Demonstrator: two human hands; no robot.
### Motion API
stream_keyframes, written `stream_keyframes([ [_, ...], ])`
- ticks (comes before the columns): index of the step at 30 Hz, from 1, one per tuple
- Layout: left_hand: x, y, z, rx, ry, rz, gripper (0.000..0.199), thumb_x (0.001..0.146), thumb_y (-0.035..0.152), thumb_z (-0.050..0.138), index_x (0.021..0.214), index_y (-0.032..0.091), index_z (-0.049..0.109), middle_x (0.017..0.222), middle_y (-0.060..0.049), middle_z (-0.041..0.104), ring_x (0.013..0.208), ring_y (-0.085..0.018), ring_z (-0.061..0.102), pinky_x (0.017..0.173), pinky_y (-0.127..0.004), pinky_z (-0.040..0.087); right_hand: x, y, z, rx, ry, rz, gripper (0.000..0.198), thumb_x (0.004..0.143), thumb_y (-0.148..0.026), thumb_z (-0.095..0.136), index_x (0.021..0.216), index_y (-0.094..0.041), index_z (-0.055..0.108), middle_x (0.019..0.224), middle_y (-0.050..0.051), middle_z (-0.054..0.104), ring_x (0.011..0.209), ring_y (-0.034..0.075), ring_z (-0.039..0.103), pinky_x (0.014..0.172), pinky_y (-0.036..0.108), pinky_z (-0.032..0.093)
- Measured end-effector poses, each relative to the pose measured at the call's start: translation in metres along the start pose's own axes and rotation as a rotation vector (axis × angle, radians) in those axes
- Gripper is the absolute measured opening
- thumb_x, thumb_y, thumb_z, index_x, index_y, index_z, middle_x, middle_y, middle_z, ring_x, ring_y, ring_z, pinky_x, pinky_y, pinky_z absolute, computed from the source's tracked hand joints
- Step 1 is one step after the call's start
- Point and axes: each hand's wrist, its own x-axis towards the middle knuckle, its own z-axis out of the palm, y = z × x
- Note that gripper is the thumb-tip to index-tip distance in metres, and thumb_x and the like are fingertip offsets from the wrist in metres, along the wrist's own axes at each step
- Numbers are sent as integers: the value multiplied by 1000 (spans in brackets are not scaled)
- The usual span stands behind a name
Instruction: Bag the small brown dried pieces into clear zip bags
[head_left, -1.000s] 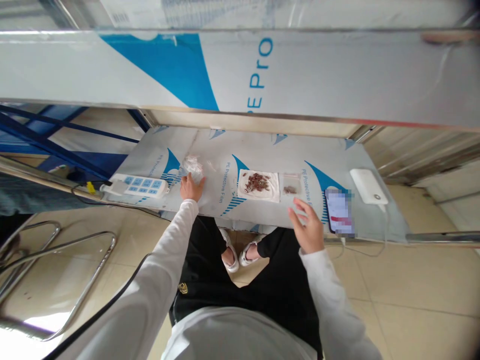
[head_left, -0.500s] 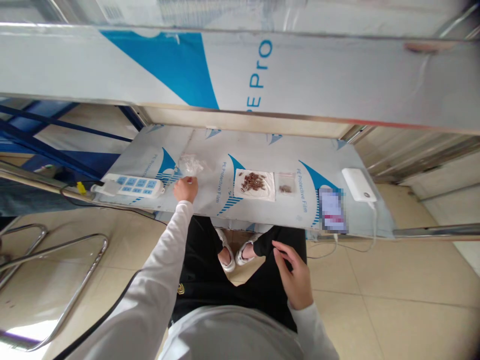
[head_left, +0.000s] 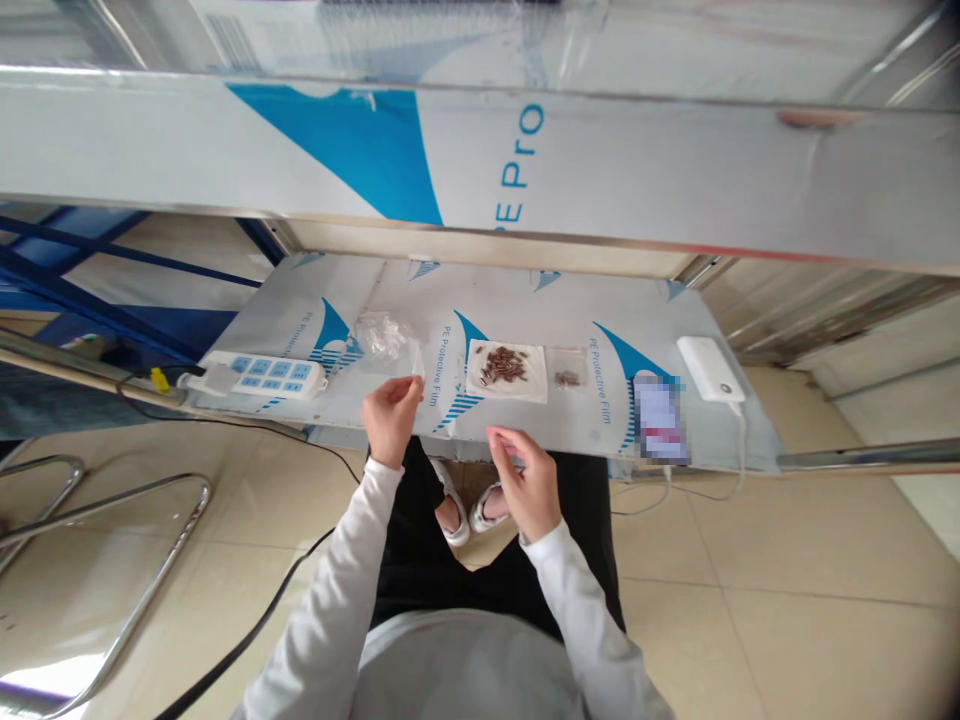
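Near the front edge of the shelf, my left hand (head_left: 391, 420) pinches what looks like a small clear plastic bag (head_left: 415, 358) by its edge. Just behind it lies a loose pile of clear plastic bags (head_left: 382, 335). My right hand (head_left: 527, 484) is in front of the shelf edge, thumb and forefinger slightly apart, with nothing seen in it. Beyond that hand, a white square sheet (head_left: 534, 390) carries a heap of small brown metal-looking pieces (head_left: 504, 366). Beside the sheet lies a clear bag (head_left: 574, 360) with a few similar pieces inside.
A white power strip (head_left: 274, 377) lies at the left of the film-covered shelf (head_left: 480, 290). On the right are a phone (head_left: 660, 420) and a white power bank (head_left: 709, 368) with a cable. An upper shelf (head_left: 637, 170) overhangs the back. A metal-framed chair (head_left: 165, 560) stands at left.
My left hand has come back and right from the pile, with a clear bag now in its fingers. My right hand has moved left and up toward the shelf edge.
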Motion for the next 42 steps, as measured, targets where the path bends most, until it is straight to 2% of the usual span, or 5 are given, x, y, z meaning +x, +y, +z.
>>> stream_keyframes([
  [7,-90,26,-4,118,-82,347,21,84,35,56,79,18,68,67,-1,68,55,-11,60,57,-20,43,36,-18,23,58,4,23,18,84,-34,59,89,-19,67,81,5,73,69,17,68,62,25,53],
  [22,-105,35,-19,281,-199,796,10,81,30,60,83,21,64,77,-4,66,80,-21,58,76,-36,39,20,-10,-23,-226,-148,-93,29,81,-10,57,105,-21,69,79,3,67,69,16,62,71,26,50],
  [28,-81,45,-18,232,-562,959,87,67,50,72,138,15,34,135,-17,49,126,-33,44,103,-47,34,25,-11,-52,-109,-358,-155,22,85,-14,54,97,-20,71,79,2,60,72,13,60,69,24,49],
  [32,-76,47,-2,231,-661,907,72,68,37,73,130,19,41,115,-12,62,107,-29,57,96,-43,41,28,-21,-58,-203,-433,-191,22,85,-17,57,66,-19,67,72,0,54,66,12,56,64,24,46],
  [42,-83,25,18,48,-545,654,24,73,13,59,96,21,57,93,-6,66,90,-22,62,80,-33,48,38,-10,-51,-316,-429,-207,15,82,-29,65,70,-21,71,72,-1,53,64,11,55,60,23,45],
])
